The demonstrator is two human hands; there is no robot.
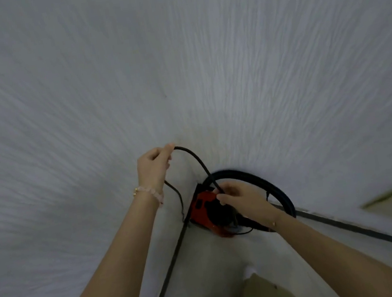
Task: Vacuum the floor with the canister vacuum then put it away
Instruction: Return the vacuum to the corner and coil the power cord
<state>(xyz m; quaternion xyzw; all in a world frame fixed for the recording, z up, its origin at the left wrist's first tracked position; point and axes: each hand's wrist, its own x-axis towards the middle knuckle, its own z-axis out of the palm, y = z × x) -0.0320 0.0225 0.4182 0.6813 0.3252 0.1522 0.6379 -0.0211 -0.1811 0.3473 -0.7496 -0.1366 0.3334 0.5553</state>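
Right grip (243,198): pinching thin black power cord (198,159) just above red plastic canister vacuum (202,204) | left grip (155,165): pinching same cord higher, left of vacuum | vacuum: on pale floor (219,259), against white textured wall (177,62).

A white wall (200,46) ribbed with fine streaky ridges, a red-orange and black canister vacuum (202,204), a black cord (198,159) and black hose (257,176), a pale pink beaded bracelet (149,192) with a gold accent, black skirting strips (171,261), and an off-white floor (219,259).
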